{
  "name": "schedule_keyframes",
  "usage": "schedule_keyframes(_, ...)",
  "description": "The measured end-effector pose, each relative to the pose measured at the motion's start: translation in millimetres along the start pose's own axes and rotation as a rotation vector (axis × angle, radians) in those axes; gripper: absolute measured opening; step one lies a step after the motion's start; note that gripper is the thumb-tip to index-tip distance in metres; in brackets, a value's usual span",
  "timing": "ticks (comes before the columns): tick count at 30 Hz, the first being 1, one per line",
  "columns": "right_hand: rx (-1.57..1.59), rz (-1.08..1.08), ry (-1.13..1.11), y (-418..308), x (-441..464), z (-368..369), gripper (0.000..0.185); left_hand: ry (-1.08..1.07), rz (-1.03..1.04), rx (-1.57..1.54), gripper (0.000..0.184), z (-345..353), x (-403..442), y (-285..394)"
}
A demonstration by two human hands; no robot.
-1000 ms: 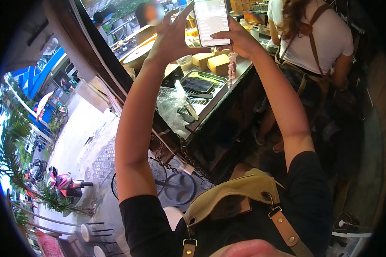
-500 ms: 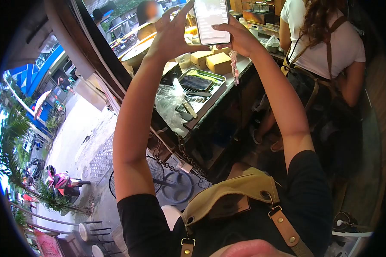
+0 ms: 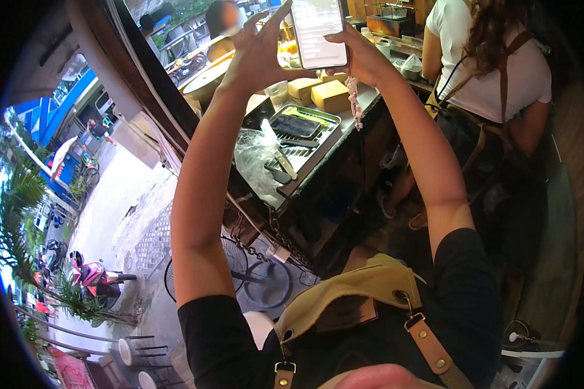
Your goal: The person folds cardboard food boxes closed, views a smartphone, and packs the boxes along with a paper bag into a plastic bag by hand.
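Raised in front of me is a smartphone (image 3: pixel 319 39) with a bright screen of text lines, too blurred to read. My right hand (image 3: pixel 365 59) grips its right side, thumb lying over the screen's edge. A pink beaded strap (image 3: pixel 353 104) dangles below that hand. On the other side, my left hand (image 3: pixel 256 55) frames the phone with thumb and index finger. Its thumb reaches under the bottom edge and the index runs up along the left edge, while the other fingers are spread. The exact contact there is hard to make out.
Beneath my arms stands a counter with a metal tray (image 3: pixel 336 118), yellow boxes (image 3: pixel 329 95), a plastic bag (image 3: pixel 252 159) and a knife-like tool (image 3: pixel 282 159). A person in a white shirt (image 3: pixel 499 71) is at right. A fan (image 3: pixel 266 283) and chain (image 3: pixel 243 240) are below.
The phone's screen content looks different, and the phone has shifted very slightly left. The person at right has moved a little. A distant walker on the street has come more into view.
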State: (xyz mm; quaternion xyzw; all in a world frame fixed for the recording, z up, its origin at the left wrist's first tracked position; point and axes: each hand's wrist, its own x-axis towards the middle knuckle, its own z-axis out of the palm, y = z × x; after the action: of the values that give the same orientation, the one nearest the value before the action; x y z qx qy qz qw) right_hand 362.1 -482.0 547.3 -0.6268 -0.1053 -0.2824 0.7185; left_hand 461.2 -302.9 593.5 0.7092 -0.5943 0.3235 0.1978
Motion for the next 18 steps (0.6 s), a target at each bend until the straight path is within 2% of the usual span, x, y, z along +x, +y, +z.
schedule_keyframes(2, 0.023, 0.033, -0.004, 1.0, 2.2, -2.3, 0.049, 0.252, 0.216, 0.058, 0.117, 13.4, 0.8, -9.3)
schedule_keyframes(6, 0.059, 0.088, -0.045, 0.5, 3.4, -5.8, 0.046, 0.254, 0.236, 0.033, 0.116, 16.7, 1.6, -13.9)
schedule_keyframes(8, 0.062, 0.074, -0.068, -0.3, 2.9, -6.6, 0.046, 0.240, 0.152, 0.092, 0.113, 17.0, -1.2, -14.1)
schedule_keyframes(12, 0.084, 0.070, -0.069, -0.3, 3.1, -6.6, 0.045, 0.197, 0.176, 0.090, 0.111, 17.3, -0.6, -15.4)
schedule_keyframes(14, 0.091, 0.072, -0.079, -0.4, 3.7, -7.1, 0.045, 0.206, 0.206, 0.173, 0.108, 18.8, 0.6, -15.5)
schedule_keyframes(18, 0.095, 0.066, -0.084, 0.0, 3.6, -7.2, 0.045, 0.247, 0.203, 0.149, 0.109, 20.5, 0.0, -15.0)
